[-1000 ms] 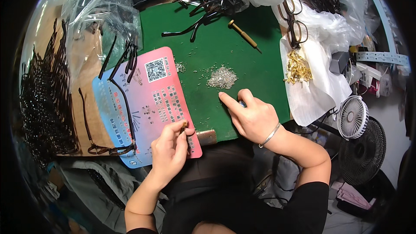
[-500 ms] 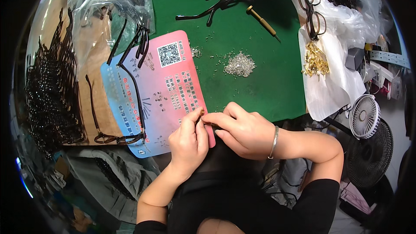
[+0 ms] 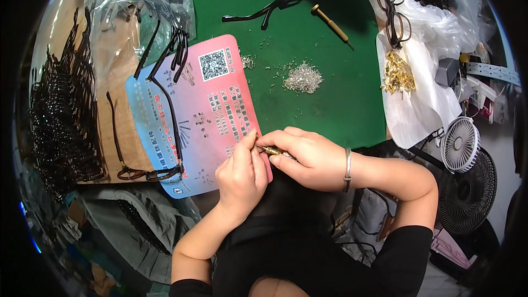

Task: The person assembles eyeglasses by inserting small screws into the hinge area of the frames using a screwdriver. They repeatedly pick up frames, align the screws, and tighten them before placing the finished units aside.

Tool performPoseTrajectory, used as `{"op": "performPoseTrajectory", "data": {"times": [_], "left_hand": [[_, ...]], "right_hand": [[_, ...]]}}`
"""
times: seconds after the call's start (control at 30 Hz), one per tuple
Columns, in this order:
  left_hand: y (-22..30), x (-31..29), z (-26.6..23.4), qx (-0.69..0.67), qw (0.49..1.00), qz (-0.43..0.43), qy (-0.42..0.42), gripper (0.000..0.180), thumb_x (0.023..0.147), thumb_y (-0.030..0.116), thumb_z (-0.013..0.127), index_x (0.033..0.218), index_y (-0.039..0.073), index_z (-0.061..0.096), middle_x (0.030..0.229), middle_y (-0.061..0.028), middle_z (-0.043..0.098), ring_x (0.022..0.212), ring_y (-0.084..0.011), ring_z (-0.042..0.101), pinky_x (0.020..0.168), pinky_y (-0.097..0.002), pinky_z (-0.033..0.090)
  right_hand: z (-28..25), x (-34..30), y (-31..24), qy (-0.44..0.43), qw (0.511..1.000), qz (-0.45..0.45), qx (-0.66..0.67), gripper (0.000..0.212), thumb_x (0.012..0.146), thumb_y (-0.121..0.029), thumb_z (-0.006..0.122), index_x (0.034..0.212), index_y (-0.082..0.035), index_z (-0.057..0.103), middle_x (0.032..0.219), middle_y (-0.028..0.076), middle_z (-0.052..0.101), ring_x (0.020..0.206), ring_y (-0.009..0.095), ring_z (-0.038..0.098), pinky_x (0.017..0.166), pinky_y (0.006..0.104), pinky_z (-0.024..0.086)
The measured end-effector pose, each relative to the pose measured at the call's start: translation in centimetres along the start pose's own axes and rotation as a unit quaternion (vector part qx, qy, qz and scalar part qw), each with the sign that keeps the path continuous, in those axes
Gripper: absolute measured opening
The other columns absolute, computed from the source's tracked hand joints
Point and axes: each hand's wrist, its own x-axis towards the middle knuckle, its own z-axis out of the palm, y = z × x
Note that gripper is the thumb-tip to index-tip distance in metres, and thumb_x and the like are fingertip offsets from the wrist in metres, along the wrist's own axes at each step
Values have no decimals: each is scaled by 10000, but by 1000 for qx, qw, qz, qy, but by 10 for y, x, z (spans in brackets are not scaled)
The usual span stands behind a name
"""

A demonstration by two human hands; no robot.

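Note:
My left hand point(image 3: 242, 171) is closed, its fingertips pinching a small gold-coloured piece point(image 3: 256, 136) whose shape is mostly hidden. From the right, my right hand point(image 3: 311, 160) grips a small brass screwdriver point(image 3: 271, 151) between thumb and fingers. Its thin shaft points left, to the pinched fingertips of the other hand. Whether the tip touches the piece I cannot tell. Both hands are over the near right edge of a pink and blue printed mat point(image 3: 242, 99). Beyond them a heap of tiny silvery screws point(image 3: 303, 78) lies on the green work surface point(image 3: 330, 115).
A second brass screwdriver point(image 3: 331, 25) lies farther back. On white wrapping at right are gold-coloured parts point(image 3: 400, 71) and eyeglass frames point(image 3: 397, 22). An eyeglass frame point(image 3: 149, 174) sits at the mat's left, beside a dark heap of temples point(image 3: 60, 126). A small white fan point(image 3: 461, 144) stands at right.
A brass screwdriver now shows in my right hand, its shaft directed at my left fingertips. Before, my right fingers pinched close beside the left ones. The view has shifted slightly.

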Motion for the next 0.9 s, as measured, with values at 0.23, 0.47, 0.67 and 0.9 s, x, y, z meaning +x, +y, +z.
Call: {"op": "performPoseTrajectory", "data": {"times": [0.23,0.47,0.67,0.9], "left_hand": [[-3,2,-4,-12,1000,-9,-24,213,806,-41,548,1017,-59,563,773,-171,648,660,-269,658,571,-318,522],[4,6,-8,-6,999,-8,-39,213,813,-40,541,1025,-42,561,778,-170,644,677,-286,655,590,-331,520],[4,9,-24,-122,975,-156,-106,246,885,-9,472,1126,14,513,847,-120,659,714,-216,662,617,-323,517],[26,96,0,-30,989,75,-121,255,822,64,596,1058,0,525,821,-131,596,732,-222,622,654,-314,482]], "right_hand": [[-5,5,-9,-31,998,23,-49,287,896,-160,465,1152,-33,503,1001,164,588,946,326,547,843,390,438],[0,-6,-11,10,992,19,-122,324,876,-204,496,1177,-83,478,946,177,526,804,354,584,715,408,508],[-20,-35,5,46,987,-27,-152,360,877,-219,503,1201,-75,443,943,177,504,721,354,591,682,412,513],[-22,-36,31,133,973,-73,-175,345,864,-204,539,1161,-46,464,927,155,504,719,331,588,642,401,505]]}}
